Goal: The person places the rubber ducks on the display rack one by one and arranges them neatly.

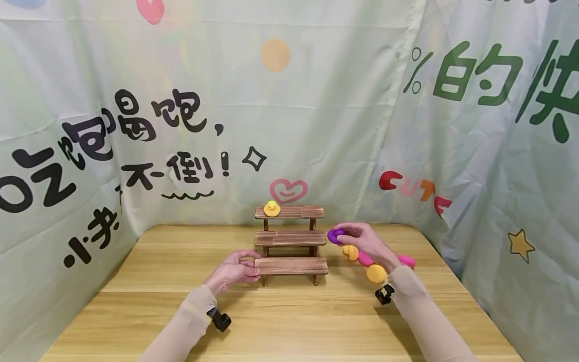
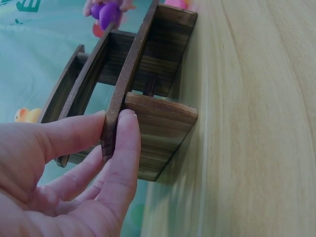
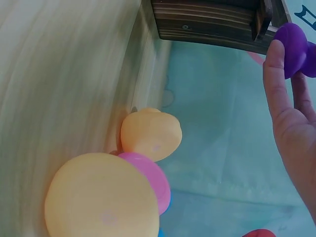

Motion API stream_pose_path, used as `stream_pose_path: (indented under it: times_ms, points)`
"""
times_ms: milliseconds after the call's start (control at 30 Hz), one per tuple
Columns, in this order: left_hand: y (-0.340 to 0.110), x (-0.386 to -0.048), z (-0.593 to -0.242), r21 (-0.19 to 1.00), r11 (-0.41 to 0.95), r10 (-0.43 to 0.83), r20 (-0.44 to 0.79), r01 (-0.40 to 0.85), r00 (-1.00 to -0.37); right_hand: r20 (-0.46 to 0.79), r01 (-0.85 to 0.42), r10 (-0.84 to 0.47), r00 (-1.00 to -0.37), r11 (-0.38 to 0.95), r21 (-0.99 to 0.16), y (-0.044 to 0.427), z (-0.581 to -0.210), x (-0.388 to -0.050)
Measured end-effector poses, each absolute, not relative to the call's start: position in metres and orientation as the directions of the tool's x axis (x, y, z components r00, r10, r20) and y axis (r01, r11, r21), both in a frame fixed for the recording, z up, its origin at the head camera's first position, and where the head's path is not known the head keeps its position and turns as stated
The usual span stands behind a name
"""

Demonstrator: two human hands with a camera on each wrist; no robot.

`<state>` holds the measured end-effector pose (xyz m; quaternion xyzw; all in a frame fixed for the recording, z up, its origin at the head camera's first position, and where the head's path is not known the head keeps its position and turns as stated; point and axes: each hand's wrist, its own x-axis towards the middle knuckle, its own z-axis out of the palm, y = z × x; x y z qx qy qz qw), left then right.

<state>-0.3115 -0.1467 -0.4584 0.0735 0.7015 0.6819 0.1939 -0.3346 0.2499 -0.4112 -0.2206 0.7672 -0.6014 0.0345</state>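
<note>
A three-tiered brown wooden shelf stands on the table. My left hand pinches the left end of its lowest board between thumb and fingers, as the left wrist view shows closely. On the top board's left side sits a yellow rubber duck. Just right of the middle board, my right hand holds a purple rounded toy in its fingertips, off the table; the toy's kind is partly hidden by the fingers. In the right wrist view the purple toy appears near the shelf's end.
Beneath and beside the right forearm lie several soft-looking toys: an orange-yellow one, a smaller one, and pink ones. A printed cloth hangs behind and along both sides of the wooden table.
</note>
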Motion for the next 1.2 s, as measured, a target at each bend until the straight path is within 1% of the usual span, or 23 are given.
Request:
stream_pose_path:
  times_ms: [367,1000,1200]
  points:
    - [-0.147,-0.313,-0.458,0.987,0.058,0.378,-0.163,-0.153,-0.911,0.218,-0.317,-0.432,-0.875,0.172,-0.933,0.242,-0.401,-0.336]
    - [-0.147,-0.313,-0.461,0.987,0.044,0.38,-0.162,-0.157,-0.911,0.194,-0.281,-0.402,-0.895,0.167,-0.945,0.211,-0.392,-0.34]
    - [-0.147,-0.312,-0.46,0.986,0.04,0.385,-0.164,-0.161,-0.908,0.18,-0.267,-0.381,-0.907,0.189,-0.945,0.199,-0.386,-0.342]
